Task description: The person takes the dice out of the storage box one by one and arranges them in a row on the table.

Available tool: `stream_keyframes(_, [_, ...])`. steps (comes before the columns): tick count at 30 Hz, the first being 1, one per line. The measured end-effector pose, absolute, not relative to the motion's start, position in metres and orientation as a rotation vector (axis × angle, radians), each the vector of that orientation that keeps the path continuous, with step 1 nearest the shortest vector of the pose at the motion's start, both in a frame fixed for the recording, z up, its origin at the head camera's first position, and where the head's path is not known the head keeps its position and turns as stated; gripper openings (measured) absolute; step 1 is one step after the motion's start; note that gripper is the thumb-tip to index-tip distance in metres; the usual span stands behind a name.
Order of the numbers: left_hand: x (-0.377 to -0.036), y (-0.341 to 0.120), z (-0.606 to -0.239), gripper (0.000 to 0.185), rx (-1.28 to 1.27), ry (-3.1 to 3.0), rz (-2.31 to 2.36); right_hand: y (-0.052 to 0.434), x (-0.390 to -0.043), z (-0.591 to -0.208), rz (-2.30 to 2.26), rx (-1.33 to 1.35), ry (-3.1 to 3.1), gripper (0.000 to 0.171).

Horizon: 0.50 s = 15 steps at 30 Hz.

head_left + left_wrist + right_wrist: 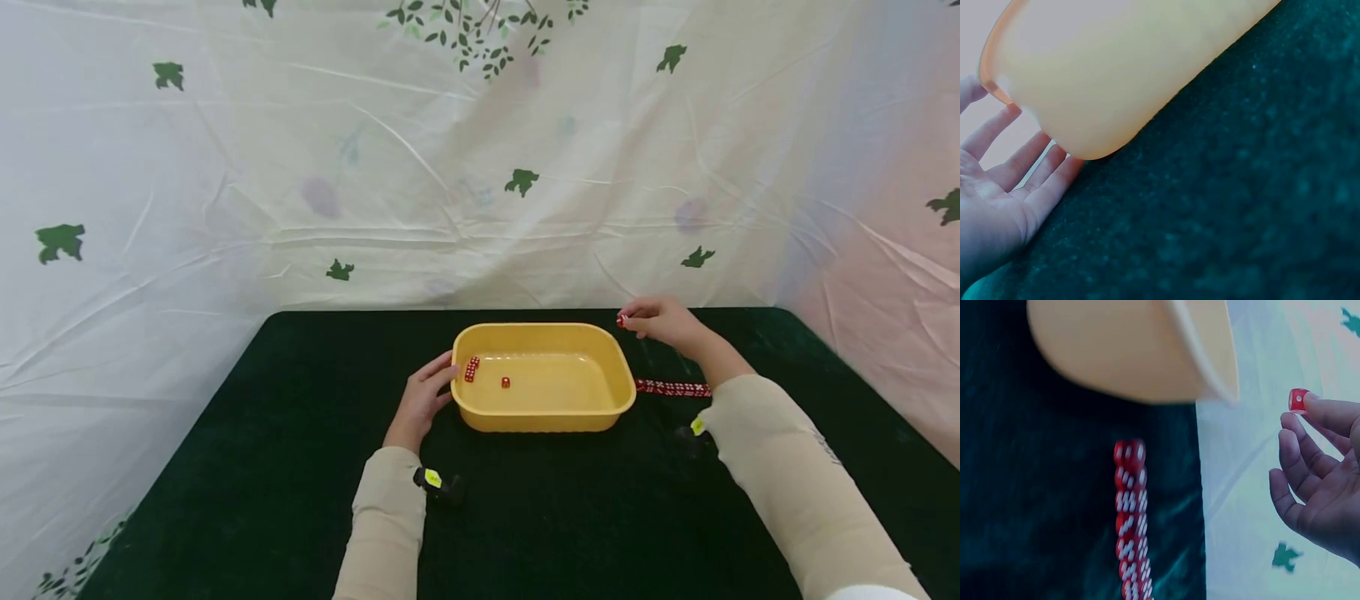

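Dice, red with white pips, in three places; largest things first though. Leaf-printed sheet (pixel 480 167) hung behind as backdrop. Dark green bench (pixel 600 517) under everything. Yellow tub (pixel 543 417) in the middle of the bench, long axis running left to right, open side up. Left hand (pixel 423 398) flat against the tub's left end wall, fingers straight and relaxed, touching, not gripping. Right hand (pixel 660 321) raised just beyond the tub's far right corner, thumb and fingertip pinching a single die (pixel 622 320), remaining fingers loosely curled; tub interior lying to the left of that hand and a little nearer, only the rim between. Row of dice (pixel 672 387) on the bench just right of the tub, long axis left to right, partly under the right forearm, apart from the tub wall. Inside the tub: small cluster of dice (pixel 471 368) near the left wall, one lone die (pixel 506 382) on the floor beside it. Right hand nearer to both the row and the tub's open top.
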<state>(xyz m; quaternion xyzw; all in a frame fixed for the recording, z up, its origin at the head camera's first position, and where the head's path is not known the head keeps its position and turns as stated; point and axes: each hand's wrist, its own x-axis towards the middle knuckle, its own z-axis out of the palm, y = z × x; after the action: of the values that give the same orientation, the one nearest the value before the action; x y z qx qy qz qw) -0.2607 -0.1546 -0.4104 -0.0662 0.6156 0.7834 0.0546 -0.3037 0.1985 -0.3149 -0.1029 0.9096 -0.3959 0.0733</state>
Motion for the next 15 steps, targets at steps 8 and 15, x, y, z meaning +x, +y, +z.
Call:
stream_keyframes(8, [-0.259, -0.153, -0.409, 0.038, -0.192, 1.858, 2.388, 0.239, -0.288, -0.327, -1.181, -0.231, 2.774, 0.041])
stream_keyframes(15, [-0.258, -0.154, -0.409, 0.037, -0.204, 1.866, 2.387, 0.264, -0.278, -0.339, -1.204, -0.179, 2.764, 0.044])
